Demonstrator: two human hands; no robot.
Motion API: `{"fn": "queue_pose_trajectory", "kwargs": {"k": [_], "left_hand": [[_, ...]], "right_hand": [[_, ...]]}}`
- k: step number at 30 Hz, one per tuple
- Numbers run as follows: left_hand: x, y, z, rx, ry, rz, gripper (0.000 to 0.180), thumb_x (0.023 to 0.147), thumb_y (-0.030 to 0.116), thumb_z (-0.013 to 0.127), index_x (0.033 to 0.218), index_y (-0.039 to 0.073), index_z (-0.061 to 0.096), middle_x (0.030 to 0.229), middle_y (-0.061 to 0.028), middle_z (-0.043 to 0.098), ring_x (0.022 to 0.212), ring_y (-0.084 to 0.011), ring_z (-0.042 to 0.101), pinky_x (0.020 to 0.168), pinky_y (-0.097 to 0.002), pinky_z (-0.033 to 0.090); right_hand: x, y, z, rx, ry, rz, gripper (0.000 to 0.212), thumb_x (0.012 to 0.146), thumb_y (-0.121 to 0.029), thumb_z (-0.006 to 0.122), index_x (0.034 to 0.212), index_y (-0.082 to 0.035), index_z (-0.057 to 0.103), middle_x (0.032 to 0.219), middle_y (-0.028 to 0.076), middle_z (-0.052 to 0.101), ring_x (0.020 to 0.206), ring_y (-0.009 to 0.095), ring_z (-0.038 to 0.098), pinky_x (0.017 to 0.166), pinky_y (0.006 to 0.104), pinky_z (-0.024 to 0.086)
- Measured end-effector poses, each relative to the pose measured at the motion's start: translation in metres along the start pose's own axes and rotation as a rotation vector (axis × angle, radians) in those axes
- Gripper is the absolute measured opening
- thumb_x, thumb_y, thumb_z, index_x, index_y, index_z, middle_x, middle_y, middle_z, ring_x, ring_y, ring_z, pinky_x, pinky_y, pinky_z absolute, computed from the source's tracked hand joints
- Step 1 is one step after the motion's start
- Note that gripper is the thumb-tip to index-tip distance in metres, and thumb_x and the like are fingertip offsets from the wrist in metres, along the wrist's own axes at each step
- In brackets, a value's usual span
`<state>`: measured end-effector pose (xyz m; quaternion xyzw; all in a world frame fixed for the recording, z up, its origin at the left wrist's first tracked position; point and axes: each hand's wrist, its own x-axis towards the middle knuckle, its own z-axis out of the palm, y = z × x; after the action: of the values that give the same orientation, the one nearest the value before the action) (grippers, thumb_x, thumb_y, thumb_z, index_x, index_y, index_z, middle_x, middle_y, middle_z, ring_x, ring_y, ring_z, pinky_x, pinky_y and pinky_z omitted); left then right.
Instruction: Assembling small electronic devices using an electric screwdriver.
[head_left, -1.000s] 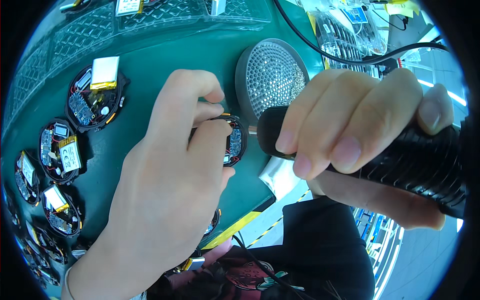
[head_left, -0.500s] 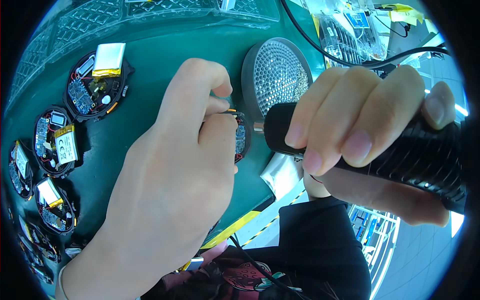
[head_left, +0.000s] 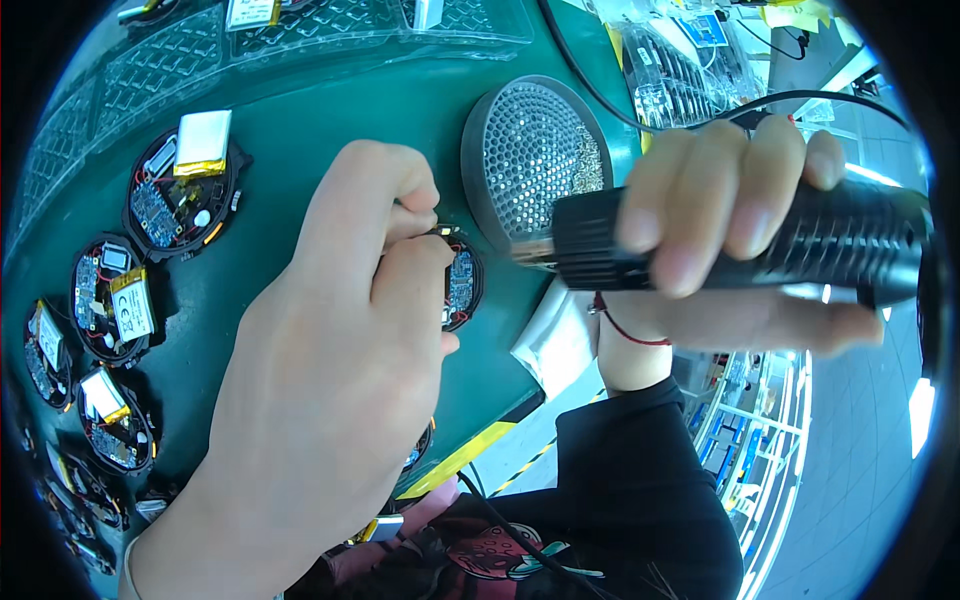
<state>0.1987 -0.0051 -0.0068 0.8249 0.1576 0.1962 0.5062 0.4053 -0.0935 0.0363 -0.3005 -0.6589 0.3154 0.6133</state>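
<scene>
My left hand (head_left: 330, 340) is closed over a round black electronic housing (head_left: 463, 285) lying on the green mat. Thumb and bent fingers press on it and hide its left half; blue circuit board and red wires show at its right. My right hand (head_left: 715, 205) grips a black electric screwdriver (head_left: 840, 240), held almost level. Its metal tip (head_left: 532, 250) points left, apart from the housing, over the lower edge of a round grey screw dish (head_left: 535, 150). Small screws lie along the dish's right side, on its dimpled plate.
Several open round housings with boards and silver battery packs (head_left: 203, 140) stand on the left of the green mat (head_left: 300, 130). A clear plastic tray (head_left: 330, 40) lies at the back. A black cable (head_left: 575, 65) crosses behind the dish. A white packet (head_left: 560, 340) sits at the mat's edge.
My right hand and the screwdriver have moved right relative to the dish, and the screwdriver lies more level. My left hand stays on the housing. The whole view has shifted slightly.
</scene>
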Motion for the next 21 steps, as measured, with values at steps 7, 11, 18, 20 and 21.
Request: {"fn": "queue_pose_trajectory", "kwargs": {"k": [7,11,18,20,21], "left_hand": [[0.000,0.006,-0.006,0.010,-0.029,0.014,0.040,0.058,-0.005,0.077,0.093,-0.004,0.058,0.115,-0.0155,0.049,0.104,-0.0292,0.058,0.087,-0.0378,0.048],[0.007,0.003,-0.010,0.308,0.006,0.101,0.037,0.073,-0.001,0.069,0.109,-0.004,0.060,0.133,-0.0196,0.044,0.125,-0.0342,0.047,0.101,-0.0417,0.041],[-0.005,0.039,-0.059,0.407,-0.466,0.310,0.032,0.082,0.015,0.064,0.106,-0.004,0.057,0.119,-0.0174,0.055,0.108,-0.0327,0.056,0.089,-0.0423,0.047],[-0.010,0.048,-0.053,0.449,-0.545,0.380,0.025,0.093,0.021,0.056,0.100,-0.003,0.058,0.106,-0.0143,0.063,0.099,-0.0277,0.062,0.082,-0.0379,0.052],[-0.015,0.051,-0.045,0.434,-0.521,0.253,0.019,0.088,0.015,0.058,0.095,-0.003,0.059,0.107,-0.0147,0.062,0.102,-0.0285,0.061,0.085,-0.0395,0.051]], "right_hand": [[0.003,-0.011,-0.010,0.101,0.297,-0.078,0.072,0.082,-0.068,0.050,0.107,-0.001,0.054,0.086,0.009,0.057,0.074,0.020,0.063,0.075,0.0369,0.054],[-0.001,-0.008,-0.024,0.026,0.126,-0.107,0.084,0.080,-0.075,0.045,0.116,0.000,0.052,0.091,0.011,0.058,0.076,0.023,0.063,0.075,0.0415,0.055],[-0.003,-0.005,-0.027,-0.148,0.004,-0.079,0.097,0.075,-0.084,0.042,0.130,-0.003,0.045,0.094,0.014,0.059,0.068,0.028,0.065,0.060,0.0452,0.056],[-0.003,-0.002,-0.023,-0.178,0.036,-0.096,0.098,0.075,-0.085,0.040,0.130,-0.004,0.045,0.094,0.014,0.059,0.067,0.028,0.066,0.059,0.0445,0.056],[-0.004,0.000,-0.022,-0.201,0.064,-0.113,0.099,0.074,-0.086,0.039,0.130,-0.004,0.045,0.093,0.014,0.059,0.066,0.028,0.066,0.058,0.0439,0.056]]}}
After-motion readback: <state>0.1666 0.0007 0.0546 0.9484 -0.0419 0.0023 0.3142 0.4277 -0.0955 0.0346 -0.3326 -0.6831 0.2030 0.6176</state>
